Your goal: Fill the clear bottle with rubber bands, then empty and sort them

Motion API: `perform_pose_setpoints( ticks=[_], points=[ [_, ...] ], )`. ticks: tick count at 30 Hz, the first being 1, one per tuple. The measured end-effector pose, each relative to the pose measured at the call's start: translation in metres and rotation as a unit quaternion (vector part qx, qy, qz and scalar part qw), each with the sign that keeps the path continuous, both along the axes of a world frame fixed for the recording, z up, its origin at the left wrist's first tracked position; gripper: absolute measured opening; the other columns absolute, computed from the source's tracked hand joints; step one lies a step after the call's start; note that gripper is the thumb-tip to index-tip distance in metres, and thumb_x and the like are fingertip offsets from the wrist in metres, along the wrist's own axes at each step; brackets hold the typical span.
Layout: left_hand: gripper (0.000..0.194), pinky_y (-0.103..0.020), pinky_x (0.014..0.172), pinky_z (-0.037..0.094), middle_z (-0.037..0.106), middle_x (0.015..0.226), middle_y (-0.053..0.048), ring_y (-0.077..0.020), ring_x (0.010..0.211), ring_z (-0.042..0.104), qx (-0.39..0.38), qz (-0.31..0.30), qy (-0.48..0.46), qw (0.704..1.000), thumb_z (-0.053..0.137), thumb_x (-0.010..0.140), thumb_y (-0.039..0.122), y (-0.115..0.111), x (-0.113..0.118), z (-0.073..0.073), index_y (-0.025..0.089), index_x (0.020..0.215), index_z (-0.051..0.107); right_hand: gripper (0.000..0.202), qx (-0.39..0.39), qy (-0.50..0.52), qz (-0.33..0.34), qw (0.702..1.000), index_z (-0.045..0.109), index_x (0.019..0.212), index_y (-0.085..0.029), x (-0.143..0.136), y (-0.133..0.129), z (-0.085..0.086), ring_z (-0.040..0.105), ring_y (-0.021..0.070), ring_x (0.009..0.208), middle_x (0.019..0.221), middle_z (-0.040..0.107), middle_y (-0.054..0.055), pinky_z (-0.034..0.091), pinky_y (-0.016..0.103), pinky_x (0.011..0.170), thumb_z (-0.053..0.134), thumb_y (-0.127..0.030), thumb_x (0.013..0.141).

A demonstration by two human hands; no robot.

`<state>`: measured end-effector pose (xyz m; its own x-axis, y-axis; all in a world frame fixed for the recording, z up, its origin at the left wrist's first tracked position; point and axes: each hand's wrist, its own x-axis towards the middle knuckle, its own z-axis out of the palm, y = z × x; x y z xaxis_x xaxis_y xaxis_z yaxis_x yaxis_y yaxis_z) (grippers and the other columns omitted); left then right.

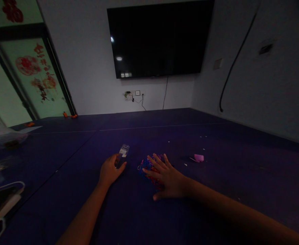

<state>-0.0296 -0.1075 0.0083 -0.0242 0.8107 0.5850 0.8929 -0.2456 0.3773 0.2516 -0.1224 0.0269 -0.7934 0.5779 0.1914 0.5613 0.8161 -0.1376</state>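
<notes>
My left hand (111,171) is curled around the near end of a small clear plastic container (124,150), which lies on the dark blue table (139,217). A white label or patch shows on the container. To the right, my right hand (166,175) lies flat with fingers spread over a pile of small coloured loops (144,169), mostly blue, with red and pink ones. The hand covers much of the pile. Whether the loops are rubber bands or paper clips I cannot tell.
Right of the pile lies a small pink piece (198,158), with white scraps (185,164) around it. Clear plastic bags (3,139) and a white-edged dark object (3,204) sit at the left. Orange items (73,116) stand at the far edge, below a wall-mounted television (159,39).
</notes>
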Motion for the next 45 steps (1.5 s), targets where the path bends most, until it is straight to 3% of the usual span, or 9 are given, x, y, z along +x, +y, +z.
perform_pose_setpoints(
  ticks=[6,13,18,25,28,31,36,42,45],
  points=[
    [0.037,-0.028,0.064,0.048,0.065,0.081,-0.005,-0.0207,0.075,0.063,-0.001,0.004,0.001,1.0,0.057,0.076,0.043,0.0,0.001,0.001,0.018,0.103,0.057,0.063,0.03,0.034,-0.045,0.998,0.024,0.141,-0.035,-0.001,0.005,0.003,-0.001,0.0353,0.137,0.152,0.004,0.005,-0.006,0.061,0.103,0.043,-0.057,0.085],
    [0.038,-0.03,0.066,0.049,0.066,0.082,-0.005,-0.0211,0.075,0.063,0.003,-0.001,-0.008,1.0,0.058,0.076,0.042,0.0,0.0,-0.001,0.018,0.106,0.057,0.077,-0.002,0.008,0.126,0.992,0.03,0.138,-0.036,0.008,-0.004,0.015,0.01,0.0327,0.137,0.15,0.019,0.002,-0.003,0.056,0.107,0.059,-0.061,0.071],
    [0.037,-0.03,0.067,0.049,0.067,0.083,-0.005,-0.0214,0.075,0.064,-0.002,0.002,-0.006,1.0,0.059,0.076,0.041,-0.001,0.002,0.002,0.018,0.104,0.058,0.056,0.055,0.031,0.045,0.997,0.032,0.138,-0.032,0.01,0.007,0.01,0.01,0.0273,0.138,0.149,0.023,0.002,-0.005,0.052,0.108,0.045,-0.05,0.087],
    [0.039,-0.029,0.065,0.049,0.066,0.083,-0.005,-0.0206,0.075,0.064,0.002,-0.001,-0.006,1.0,0.056,0.077,0.043,-0.002,0.001,0.001,0.017,0.105,0.057,0.083,0.035,-0.022,0.165,0.985,0.03,0.14,-0.027,0.016,0.002,0.014,0.015,0.0287,0.137,0.149,0.021,0.005,0.002,0.049,0.11,0.055,-0.065,0.071],
    [0.039,-0.029,0.066,0.049,0.066,0.083,-0.005,-0.0206,0.075,0.063,0.006,0.001,0.0,1.0,0.056,0.077,0.044,-0.001,0.001,0.001,0.017,0.105,0.057,0.065,0.062,-0.007,0.117,0.991,0.034,0.138,-0.028,0.012,0.004,0.009,0.016,0.0255,0.137,0.147,0.027,0.005,0.001,0.048,0.11,0.048,-0.058,0.082],
    [0.039,-0.029,0.065,0.049,0.066,0.082,-0.005,-0.0203,0.074,0.063,0.008,0.0,0.004,1.0,0.055,0.077,0.045,-0.001,0.001,0.001,0.018,0.105,0.057,0.058,0.073,0.058,-0.014,0.996,0.033,0.139,-0.028,0.015,0.016,-0.001,0.013,0.0248,0.138,0.148,0.025,0.005,0.001,0.049,0.11,0.04,-0.054,0.088],
    [0.04,-0.029,0.064,0.048,0.066,0.081,-0.005,-0.0201,0.073,0.063,-0.001,-0.001,0.008,1.0,0.055,0.077,0.045,-0.001,0.0,0.001,0.016,0.103,0.057,0.061,-0.04,0.161,-0.179,0.97,0.025,0.142,-0.021,0.026,0.043,-0.023,0.015,0.0266,0.137,0.146,0.028,0.01,0.01,0.053,0.109,0.021,-0.056,0.092],
    [0.04,-0.028,0.065,0.048,0.066,0.081,-0.005,-0.0201,0.074,0.063,-0.004,0.005,0.013,1.0,0.055,0.077,0.045,-0.001,0.001,0.001,0.015,0.104,0.057,0.054,-0.107,0.212,-0.06,0.97,0.032,0.139,-0.026,0.03,0.047,-0.024,0.039,0.0236,0.127,0.135,0.047,0.006,0.005,0.054,0.11,0.019,-0.051,0.094],
    [0.039,-0.028,0.064,0.048,0.066,0.08,-0.005,-0.0202,0.074,0.063,-0.004,0.008,0.019,1.0,0.054,0.078,0.045,-0.002,0.001,0.002,0.016,0.103,0.057,0.052,-0.099,0.234,-0.02,0.967,0.036,0.138,-0.025,0.028,0.045,-0.02,0.04,0.0222,0.127,0.135,0.047,0.006,0.009,0.05,0.111,0.024,-0.05,0.094]
  ],
)
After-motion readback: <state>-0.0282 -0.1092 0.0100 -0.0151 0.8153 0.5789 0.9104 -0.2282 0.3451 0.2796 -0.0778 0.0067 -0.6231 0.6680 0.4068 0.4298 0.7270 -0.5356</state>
